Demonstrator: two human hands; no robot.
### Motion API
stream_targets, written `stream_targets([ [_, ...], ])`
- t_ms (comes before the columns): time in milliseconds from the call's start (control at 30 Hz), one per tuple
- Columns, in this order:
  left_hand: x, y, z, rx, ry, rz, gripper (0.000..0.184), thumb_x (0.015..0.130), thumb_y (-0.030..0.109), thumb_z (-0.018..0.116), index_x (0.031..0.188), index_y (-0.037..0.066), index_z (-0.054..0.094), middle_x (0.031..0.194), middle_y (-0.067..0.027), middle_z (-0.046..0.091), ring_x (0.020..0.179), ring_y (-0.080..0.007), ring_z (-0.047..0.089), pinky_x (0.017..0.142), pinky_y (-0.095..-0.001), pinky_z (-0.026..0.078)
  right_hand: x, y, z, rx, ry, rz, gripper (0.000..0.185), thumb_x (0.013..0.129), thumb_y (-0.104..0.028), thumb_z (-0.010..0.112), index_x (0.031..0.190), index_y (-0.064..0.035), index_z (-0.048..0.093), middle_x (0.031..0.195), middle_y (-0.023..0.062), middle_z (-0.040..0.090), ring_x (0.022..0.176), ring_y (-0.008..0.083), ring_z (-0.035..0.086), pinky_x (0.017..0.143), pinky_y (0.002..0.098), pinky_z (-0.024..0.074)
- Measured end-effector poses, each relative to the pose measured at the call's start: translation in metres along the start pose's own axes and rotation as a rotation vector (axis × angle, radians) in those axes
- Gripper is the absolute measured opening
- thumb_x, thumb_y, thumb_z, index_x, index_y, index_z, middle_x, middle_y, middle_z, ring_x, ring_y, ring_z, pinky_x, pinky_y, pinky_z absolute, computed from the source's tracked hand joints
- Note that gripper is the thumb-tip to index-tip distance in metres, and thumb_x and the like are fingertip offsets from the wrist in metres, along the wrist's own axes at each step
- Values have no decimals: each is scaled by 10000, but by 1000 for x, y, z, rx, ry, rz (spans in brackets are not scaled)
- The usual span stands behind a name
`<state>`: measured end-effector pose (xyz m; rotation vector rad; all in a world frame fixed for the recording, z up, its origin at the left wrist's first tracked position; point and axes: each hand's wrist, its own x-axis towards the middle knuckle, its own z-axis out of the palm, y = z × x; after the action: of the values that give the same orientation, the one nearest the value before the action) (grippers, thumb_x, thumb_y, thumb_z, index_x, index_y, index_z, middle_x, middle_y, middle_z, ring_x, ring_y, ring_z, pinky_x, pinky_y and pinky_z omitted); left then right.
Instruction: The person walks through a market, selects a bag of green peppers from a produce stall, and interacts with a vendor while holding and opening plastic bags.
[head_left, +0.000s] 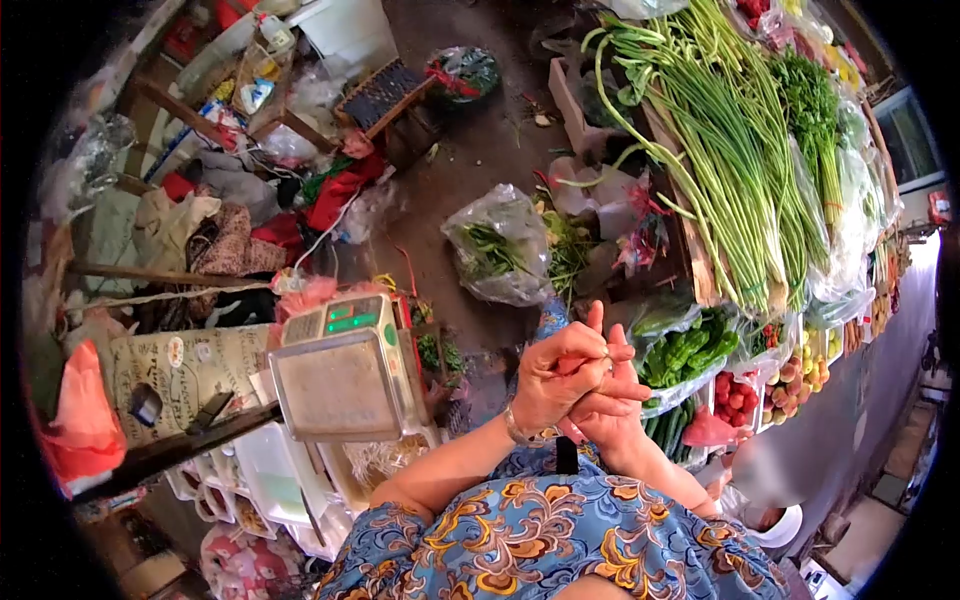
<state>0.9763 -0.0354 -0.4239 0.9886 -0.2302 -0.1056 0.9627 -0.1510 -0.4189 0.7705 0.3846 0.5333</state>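
My left hand (560, 372), with a bracelet (515, 426) at its wrist, is raised in front of my chest. Its fingers are bent and pressed against my right hand (612, 412), mostly closed. The right hand has some fingers curled against the left and at least one pointing up. Whether something small lies between the fingers is hidden. Below the hands is my blue patterned garment (540, 520). A clear plastic bag of greens (497, 245) lies on the floor beyond them. Closest on the right is a bag of green peppers (692, 352).
On the left stands a scale (338, 375) with a lit green display, above white trays (272, 470). Long green stalks (725, 160) cover a stand at the right. Red tomatoes (735, 398), cucumbers (668, 430) and round fruit (790, 385) sit nearer. A wooden stool (385, 95) stands further back.
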Motion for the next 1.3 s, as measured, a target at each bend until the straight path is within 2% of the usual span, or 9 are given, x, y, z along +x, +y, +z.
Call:
stream_targets([
  [100, 28, 8, -13, -124, 89, -53, 221, 850, -152, 535, 977, 18, 595, 977, -86, 574, 1030, -264, 646, 851, -338, 533, 38, -2, 16, -57, 84, 38, 427, 998, -456, 417, 1333, -221, 539, 837, -62, 659, 364, 58, 486, 309, 233, 387],
  [333, 130, 16, -45, 9, 80, -57, 234, 845, -159, 521, 983, 18, 587, 1000, -96, 579, 1029, -272, 645, 856, -335, 530, 130, -21, 76, -57, 213, -34, 412, 997, -460, 418, 1306, -231, 567, 861, -62, 661, 360, 40, 473, 297, 225, 386],
  [433, 172, 33, -44, 40, 115, -102, 153, 864, -106, 579, 941, 23, 608, 934, -56, 599, 1046, -235, 650, 913, -301, 469, 158, -18, 107, -12, 112, 21, 411, 998, -458, 420, 1306, -230, 567, 887, -37, 666, 357, 38, 474, 303, 213, 390],
  [767, 272, 99, -32, 29, 62, -146, 130, 873, -93, 580, 942, 15, 604, 954, -62, 599, 1032, -232, 653, 902, -302, 481, 223, 3, 187, 62, 37, 57, 405, 1003, -453, 409, 1308, -237, 567, 814, -77, 650, 351, 33, 473, 302, 216, 352],
  [1000, 353, 117, -59, 152, -129, -90, 235, 840, -152, 510, 972, 29, 584, 987, -104, 604, 999, -237, 649, 798, -336, 569, 285, 2, 222, 60, -64, 18, 398, 990, -477, 429, 1280, -255, 586, 769, -112, 622, 355, 17, 449, 307, 203, 310],
  [1133, 414, 121, -90, -26, -178, -396, 212, 854, -137, 496, 971, 20, 576, 1011, -128, 605, 982, -232, 646, 775, -346, 605, 340, -5, 232, 41, -157, -150, 391, 989, -478, 438, 1266, -251, 594, 768, -109, 619, 352, 4, 425, 311, 179, 298],
  [1167, 431, 113, -108, 35, -269, -298, 206, 860, -126, 489, 972, 22, 577, 1024, -136, 604, 963, -247, 653, 762, -346, 610, 356, -4, 236, 48, -187, -190, 397, 993, -470, 435, 1281, -240, 581, 765, -111, 621, 362, -2, 423, 321, 174, 299],
  [1267, 480, 117, -151, 60, -344, -387, 196, 852, -132, 551, 977, 11, 602, 980, -68, 583, 874, -165, 620, 778, -273, 512, 412, -13, 224, -21, -156, -321, 393, 998, -450, 438, 1302, -236, 565, 767, -105, 626, 379, -6, 422, 334, 174, 299],
  [1300, 500, 123, -164, 128, -455, -349, 209, 841, -127, 547, 989, 10, 602, 997, -88, 592, 908, -182, 629, 790, -286, 519, 432, -6, 220, 64, -284, -335, 391, 998, -440, 445, 1324, -249, 546, 774, -102, 633, 392, -7, 417, 345, 177, 301],
])
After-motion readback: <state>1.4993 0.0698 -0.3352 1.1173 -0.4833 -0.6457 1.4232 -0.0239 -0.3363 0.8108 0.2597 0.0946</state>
